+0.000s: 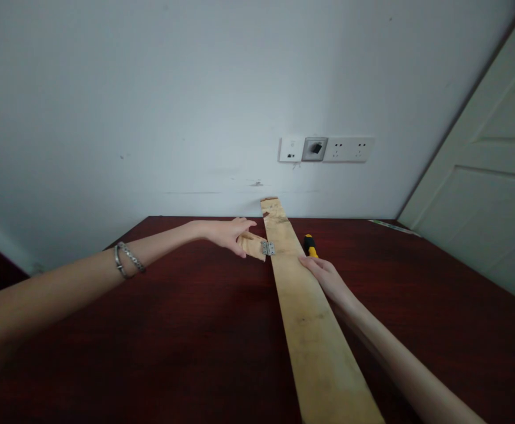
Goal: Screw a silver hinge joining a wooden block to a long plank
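A long pale wooden board (310,318) runs from the near edge of view toward the wall. A small metal hinge (267,248) joins its left side to a short piece of wood (253,246). My left hand (228,233) is closed on that short piece, with the thumb on the near side and fingers on the far side. On the board's right edge, my right hand (326,275) grips with its thumb on top; the fingers underneath are mostly hidden. Just beyond it lies a black and yellow tool handle (310,244), partly hidden, so its kind does not show.
A dark red wooden table (187,341) lies under everything, its far edge against a white wall (173,106). Sockets (346,149) are set in the wall above. A pale panelled door (496,194) stands on the right, with a thin strip (394,227) near the table's far right corner.
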Motion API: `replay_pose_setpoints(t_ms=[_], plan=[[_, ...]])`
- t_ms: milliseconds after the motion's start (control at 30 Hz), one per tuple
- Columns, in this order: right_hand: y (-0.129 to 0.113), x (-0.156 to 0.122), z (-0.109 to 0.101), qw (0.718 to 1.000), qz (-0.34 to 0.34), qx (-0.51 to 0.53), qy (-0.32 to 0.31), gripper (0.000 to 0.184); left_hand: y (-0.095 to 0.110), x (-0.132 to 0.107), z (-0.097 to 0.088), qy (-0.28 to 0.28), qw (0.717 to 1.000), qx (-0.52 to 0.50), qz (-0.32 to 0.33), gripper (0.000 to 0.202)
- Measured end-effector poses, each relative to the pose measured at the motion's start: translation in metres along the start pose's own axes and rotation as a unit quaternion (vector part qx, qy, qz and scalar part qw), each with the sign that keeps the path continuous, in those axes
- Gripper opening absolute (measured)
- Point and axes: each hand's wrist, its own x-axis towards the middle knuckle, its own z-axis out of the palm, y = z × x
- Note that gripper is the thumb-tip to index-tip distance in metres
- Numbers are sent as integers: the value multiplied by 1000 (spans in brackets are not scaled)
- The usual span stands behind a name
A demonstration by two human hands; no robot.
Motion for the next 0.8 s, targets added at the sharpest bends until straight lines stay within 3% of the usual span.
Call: replay_pose_setpoints(t_ms=[133,333,500,800], plan=[[-5,-3,2,999,42,27,22,30,-3,1,9,-11,999,30,0,95],[-8,-6,2,998,34,42,24,28,7,3,16,-33,998,53,-32,83],[-7,-6,0,998,29,40,26,30,15,1,15,-67,997,31,-22,65],[-5,-3,-1,998,30,45,20,29,4,1,18,-59,998,15,-5,70]])
